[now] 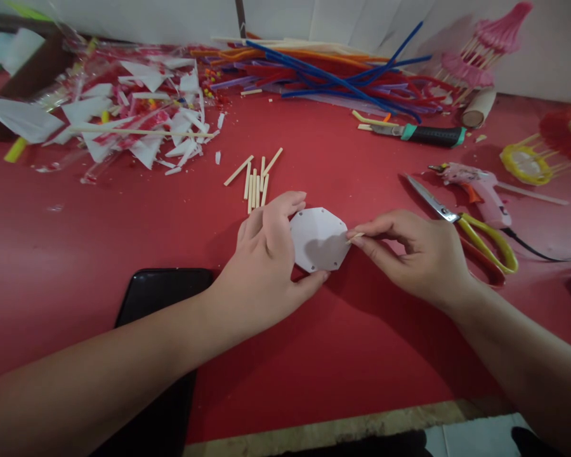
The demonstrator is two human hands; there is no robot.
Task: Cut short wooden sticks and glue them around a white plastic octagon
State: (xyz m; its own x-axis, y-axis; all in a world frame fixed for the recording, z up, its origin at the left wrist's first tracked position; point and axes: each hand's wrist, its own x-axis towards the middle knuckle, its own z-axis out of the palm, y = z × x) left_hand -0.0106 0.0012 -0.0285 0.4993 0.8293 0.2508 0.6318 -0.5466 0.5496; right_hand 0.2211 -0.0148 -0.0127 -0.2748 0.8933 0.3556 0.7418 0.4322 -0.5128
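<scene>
Craft workspace: glue gun point(486, 189), scissors point(450, 214)

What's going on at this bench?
A person's left hand holds a white octagonal piece by its edges; small dark spots, apparently holes, ring its rim. The right hand has a fingertip grip on a short stick at the piece's right edge; whether it's in a hole is unclear. More cut sticks lie beyond the left hand. Scissors and a pink glue gun lie right.

The left hand point(271, 266) and right hand point(413, 260) are showing bare, the forearms point(137, 355) likewise; dark areas point(385, 445), possibly clothing, are appearing below the worktop's point(285, 381) near edge.
</scene>
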